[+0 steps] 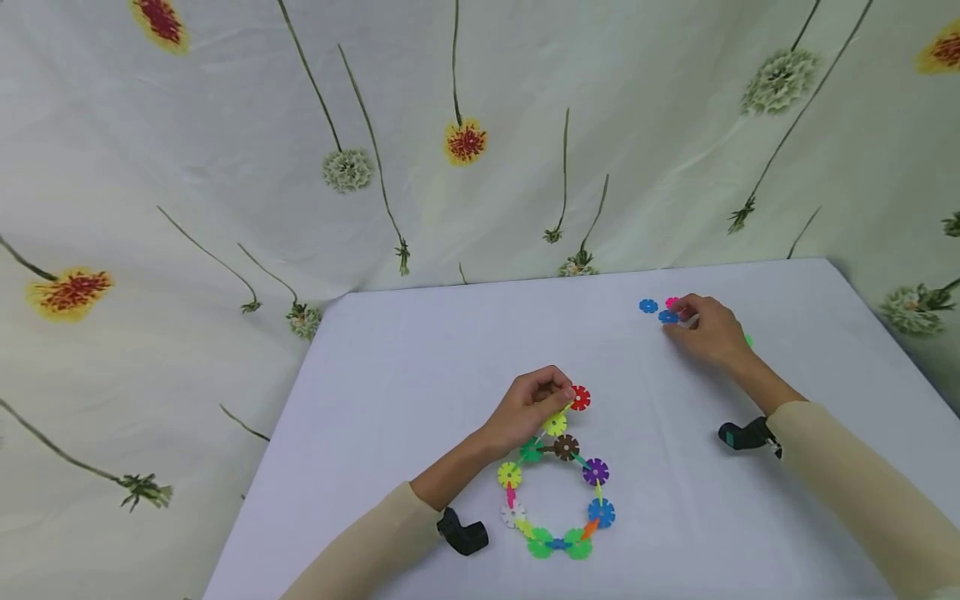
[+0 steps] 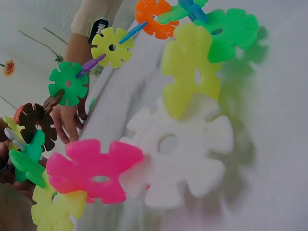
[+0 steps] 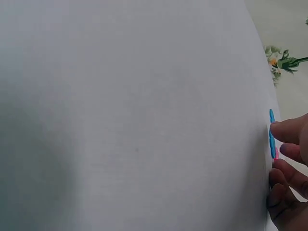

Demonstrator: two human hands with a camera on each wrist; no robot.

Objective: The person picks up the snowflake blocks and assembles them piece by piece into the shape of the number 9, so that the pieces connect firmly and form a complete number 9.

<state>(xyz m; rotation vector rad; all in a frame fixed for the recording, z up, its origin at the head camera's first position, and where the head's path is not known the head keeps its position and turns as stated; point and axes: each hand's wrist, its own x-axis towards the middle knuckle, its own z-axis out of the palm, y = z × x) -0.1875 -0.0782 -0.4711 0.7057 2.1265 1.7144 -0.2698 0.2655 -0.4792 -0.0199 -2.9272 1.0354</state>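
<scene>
My left hand [image 1: 528,408] pinches the upper end of a chain of interlocking snowflake discs, by the red disc [image 1: 581,397] and a yellow disc [image 1: 555,424]. Below it the linked discs form a ring on the table, with a brown disc [image 1: 566,447], a purple disc [image 1: 596,472] and a white disc [image 2: 180,149] among them. At the back right, my right hand [image 1: 705,329] reaches down to loose discs, thumb and fingers apart. A blue disc [image 1: 667,317] lies at its fingertips, and a pink disc [image 1: 672,302] is partly covered by them.
Another blue disc [image 1: 648,306] lies left of the right hand. A green disc [image 1: 748,340] shows partly behind that wrist. The white-covered table [image 1: 420,350] ends at a flower-patterned cloth [image 1: 510,200]. Each wrist wears a black camera mount [image 1: 463,533].
</scene>
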